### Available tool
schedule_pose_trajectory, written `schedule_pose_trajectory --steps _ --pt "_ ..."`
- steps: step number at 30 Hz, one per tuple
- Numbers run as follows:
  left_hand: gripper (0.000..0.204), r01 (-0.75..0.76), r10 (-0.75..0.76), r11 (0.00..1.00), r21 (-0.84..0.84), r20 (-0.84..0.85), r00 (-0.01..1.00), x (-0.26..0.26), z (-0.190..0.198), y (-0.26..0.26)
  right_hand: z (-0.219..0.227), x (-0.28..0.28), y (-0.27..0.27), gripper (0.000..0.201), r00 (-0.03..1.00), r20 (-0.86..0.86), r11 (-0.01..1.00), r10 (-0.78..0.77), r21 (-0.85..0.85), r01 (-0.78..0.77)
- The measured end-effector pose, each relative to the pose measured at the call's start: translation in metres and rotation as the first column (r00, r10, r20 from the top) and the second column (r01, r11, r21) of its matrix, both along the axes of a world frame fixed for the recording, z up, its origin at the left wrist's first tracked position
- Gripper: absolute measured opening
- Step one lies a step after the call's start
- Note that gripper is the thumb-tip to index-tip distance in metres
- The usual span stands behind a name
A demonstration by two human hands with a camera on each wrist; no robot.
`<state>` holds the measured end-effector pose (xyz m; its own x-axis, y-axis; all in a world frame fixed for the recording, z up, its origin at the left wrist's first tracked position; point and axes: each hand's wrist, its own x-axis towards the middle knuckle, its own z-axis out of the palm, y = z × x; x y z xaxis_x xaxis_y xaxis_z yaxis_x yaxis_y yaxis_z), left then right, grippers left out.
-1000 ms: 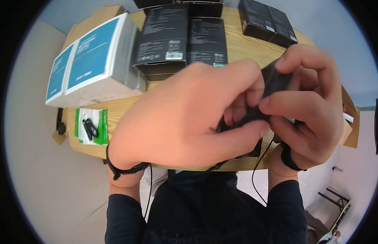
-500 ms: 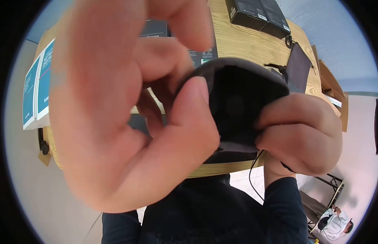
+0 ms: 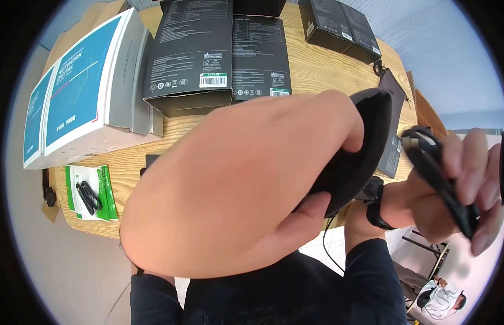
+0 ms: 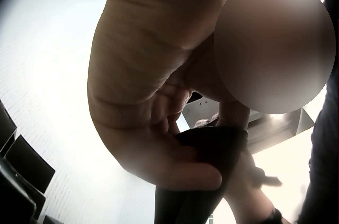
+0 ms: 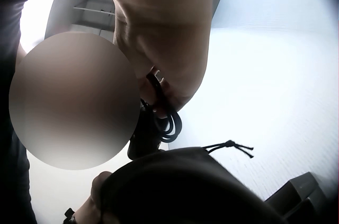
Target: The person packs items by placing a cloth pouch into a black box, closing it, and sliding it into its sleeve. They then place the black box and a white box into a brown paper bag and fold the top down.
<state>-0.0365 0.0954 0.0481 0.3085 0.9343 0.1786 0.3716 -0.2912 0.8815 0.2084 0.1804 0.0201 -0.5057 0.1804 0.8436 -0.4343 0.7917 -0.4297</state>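
My left hand (image 3: 236, 179) grips the edge of a dark pouch (image 3: 366, 146), its mouth partly spread, in the head view. The left wrist view shows the fingers and thumb of that hand (image 4: 143, 91) pinching the dark cloth (image 4: 204, 160). Off to the right of the pouch, my right hand (image 3: 458, 189) holds a bundled black cable (image 3: 436, 168) between fingers and thumb. In the right wrist view the coiled cable (image 5: 170, 123) hangs from the hand (image 5: 164, 38) just above the pouch (image 5: 180, 187), whose drawstring sticks out. What lies inside the pouch is hidden.
Blue and white boxes (image 3: 84, 81) stand at the left, black boxes (image 3: 192, 54) at the back. More black boxes (image 3: 344, 27) and another dark pouch (image 3: 391, 84) lie at the right. A green and white packet (image 3: 92, 192) with a cable is front left. A person (image 3: 441, 298) is at lower right.
My right hand has left the pouch and moved right, with a black cable now in its grip. My left hand has turned over, and the pouch mouth has narrowed and tilted.
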Motion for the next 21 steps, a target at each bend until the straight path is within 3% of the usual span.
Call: schedule_pose_trajectory --steps 2,4,5,6,8,10,12,14,16,20,21 --pt "0.056 -0.114 0.125 0.987 -0.116 0.094 0.988 0.013 0.011 -0.001 -0.004 -0.005 0.0 0.039 0.995 -0.068 0.996 0.074 0.053 -0.071" --pt "0.054 -0.08 0.093 0.988 -0.129 0.095 0.991 0.002 -0.005 0.001 0.018 -0.011 -0.013 0.035 0.931 0.325 0.976 -0.166 0.188 0.108" --pt "0.052 -0.049 0.063 0.988 -0.144 0.094 0.994 -0.002 -0.011 0.002 0.025 -0.02 -0.017 0.032 0.869 0.378 0.922 -0.319 0.337 0.191" --pt "0.052 -0.05 0.064 0.988 -0.144 0.092 0.994 -0.007 -0.015 0.006 0.024 -0.029 -0.021 0.032 0.87 0.376 0.922 -0.318 0.337 0.191" --pt "0.051 -0.057 0.069 0.99 -0.128 0.097 0.993 -0.009 -0.02 0.008 0.023 -0.041 -0.027 0.03 0.789 0.428 0.894 -0.441 0.289 0.343" --pt "0.051 -0.062 0.074 0.991 -0.116 0.102 0.992 -0.01 -0.023 0.01 0.01 -0.042 -0.016 0.028 0.822 0.364 0.886 -0.438 0.329 0.326" --pt "0.05 -0.069 0.08 0.992 -0.107 0.108 0.991 -0.011 -0.027 0.01 -0.003 -0.043 -0.015 0.029 0.885 0.163 0.877 -0.437 0.296 0.379" --pt "0.05 -0.074 0.084 0.992 -0.099 0.111 0.99 -0.012 -0.03 0.011 0.003 -0.039 -0.016 0.034 0.863 0.222 0.875 -0.454 0.292 0.385" --pt "0.05 -0.078 0.088 0.993 -0.086 0.116 0.989 -0.013 -0.033 0.012 0.012 -0.034 -0.006 0.034 0.859 0.342 0.886 -0.382 0.401 0.234" --pt "0.049 -0.092 0.099 0.994 -0.058 0.13 0.987 -0.015 -0.039 0.013 0.016 -0.024 0.007 0.04 0.863 0.346 0.894 -0.37 0.387 0.228" --pt "0.048 -0.096 0.102 0.994 -0.052 0.133 0.986 -0.016 -0.041 0.013 0.004 -0.022 0.011 0.064 0.86 0.19 0.866 -0.473 0.283 0.413"
